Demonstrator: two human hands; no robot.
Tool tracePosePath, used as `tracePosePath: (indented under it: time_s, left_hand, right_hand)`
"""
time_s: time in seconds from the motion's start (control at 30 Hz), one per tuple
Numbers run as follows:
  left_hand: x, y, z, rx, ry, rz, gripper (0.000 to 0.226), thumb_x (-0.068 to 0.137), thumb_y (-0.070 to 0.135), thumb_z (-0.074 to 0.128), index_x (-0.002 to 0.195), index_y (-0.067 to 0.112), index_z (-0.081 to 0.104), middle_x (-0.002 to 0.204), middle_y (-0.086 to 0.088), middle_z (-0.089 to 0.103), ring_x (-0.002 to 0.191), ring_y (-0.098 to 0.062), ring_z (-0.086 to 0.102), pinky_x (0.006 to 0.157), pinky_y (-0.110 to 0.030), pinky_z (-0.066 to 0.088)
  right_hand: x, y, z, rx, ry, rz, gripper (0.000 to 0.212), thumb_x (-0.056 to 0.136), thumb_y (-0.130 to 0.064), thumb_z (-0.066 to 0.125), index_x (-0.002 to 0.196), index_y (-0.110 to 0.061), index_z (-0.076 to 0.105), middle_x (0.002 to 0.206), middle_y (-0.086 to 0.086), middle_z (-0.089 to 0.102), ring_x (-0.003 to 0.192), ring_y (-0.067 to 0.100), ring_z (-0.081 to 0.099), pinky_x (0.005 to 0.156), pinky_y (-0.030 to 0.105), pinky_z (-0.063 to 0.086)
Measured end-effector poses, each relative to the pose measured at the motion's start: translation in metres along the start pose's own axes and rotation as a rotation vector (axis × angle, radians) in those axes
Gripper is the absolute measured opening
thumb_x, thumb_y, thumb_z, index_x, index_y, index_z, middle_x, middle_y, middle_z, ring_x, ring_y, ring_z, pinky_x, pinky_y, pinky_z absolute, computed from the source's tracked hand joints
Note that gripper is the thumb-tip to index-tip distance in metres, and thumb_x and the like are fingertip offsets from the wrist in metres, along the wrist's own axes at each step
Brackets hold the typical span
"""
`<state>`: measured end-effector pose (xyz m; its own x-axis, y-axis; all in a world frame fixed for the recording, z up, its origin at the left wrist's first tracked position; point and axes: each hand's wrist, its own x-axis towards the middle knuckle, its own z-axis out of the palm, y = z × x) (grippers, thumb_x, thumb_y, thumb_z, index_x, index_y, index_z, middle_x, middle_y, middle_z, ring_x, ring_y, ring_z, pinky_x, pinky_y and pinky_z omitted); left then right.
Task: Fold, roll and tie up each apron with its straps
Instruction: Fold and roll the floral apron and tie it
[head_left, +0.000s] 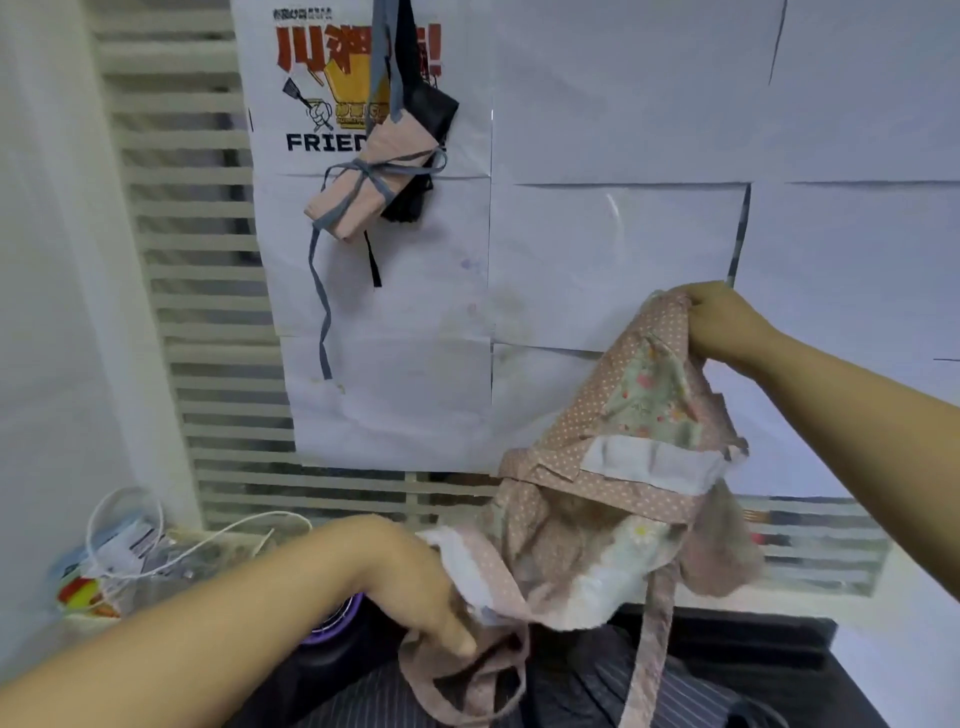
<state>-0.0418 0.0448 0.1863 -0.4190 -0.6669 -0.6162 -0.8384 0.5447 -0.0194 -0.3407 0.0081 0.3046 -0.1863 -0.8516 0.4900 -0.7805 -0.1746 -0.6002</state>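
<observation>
Right grip (722, 325) is clenching the top edge of the apron (613, 467) up high in front of the papered wall, and the left grip (421, 587) is grasping a lower edge of it down close to the counter (769, 644). The pink dotted cloth is hanging in the air between them, bunched and sagging in the middle rather than spread out. Its long axis is running on a slant, from upper right down to lower left. One strap (649, 649) is dangling straight down from the middle toward the counter, and a second strap loop (467, 691) is trailing under the left grip over a striped cloth (597, 691) lying there.

From where I'm standing, this looks like the very start: no fold is showing yet. The counter is lying directly beneath the apron and the left grip is much the nearer to it, so laying the apron flat is probably going to mean the right grip coming down and outward while the left is anchoring its edge. The loose straps could get trapped under the cloth.

Up on the wall to the left, well apart, two finished bundles are hanging — a pink roll (363, 182) tied with a grey strap, a black roll (421, 156) just behind it.
</observation>
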Motion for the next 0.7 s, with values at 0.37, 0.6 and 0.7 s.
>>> tracePosePath:
  time_s: [0.37, 0.6, 0.7]
  left_hand:
    - [0.026, 0.024, -0.023, -0.504, 0.643, 0.445, 0.055, 0.083, 0.034, 0.072, 0.13, 0.029, 0.043, 0.12, 0.023, 0.046, 0.114, 0.002, 0.047, 0.093, -0.007, 0.036]
    - [0.024, 0.036, -0.033, -0.187, 0.966, 0.335, 0.015, 0.097, 0.032, 0.049, 0.094, 0.017, 0.046, 0.084, -0.002, 0.058, 0.081, -0.02, 0.054, 0.062, -0.033, 0.037]
    - [0.013, 0.028, -0.045, -0.163, 1.18, 0.258, 0.015, 0.098, 0.033, 0.046, 0.094, 0.02, 0.052, 0.086, -0.003, 0.064, 0.085, -0.027, 0.058, 0.067, -0.036, 0.044]
  right_hand:
    - [-0.002, -0.022, 0.015, -0.121, 0.038, -0.19, 0.043, 0.099, -0.023, 0.046, 0.079, 0.014, 0.056, 0.084, 0.024, 0.064, 0.075, 0.031, 0.055, 0.062, 0.031, 0.035]
    - [0.01, -0.011, -0.006, -0.154, 0.169, -0.051, 0.031, 0.093, -0.01, 0.041, 0.092, 0.01, 0.065, 0.1, 0.021, 0.067, 0.096, 0.035, 0.06, 0.079, 0.037, 0.046]
    - [0.015, 0.001, -0.017, -0.092, 0.238, -0.078, 0.027, 0.09, -0.009, 0.044, 0.089, 0.004, 0.067, 0.099, 0.014, 0.069, 0.097, 0.029, 0.061, 0.083, 0.036, 0.046]
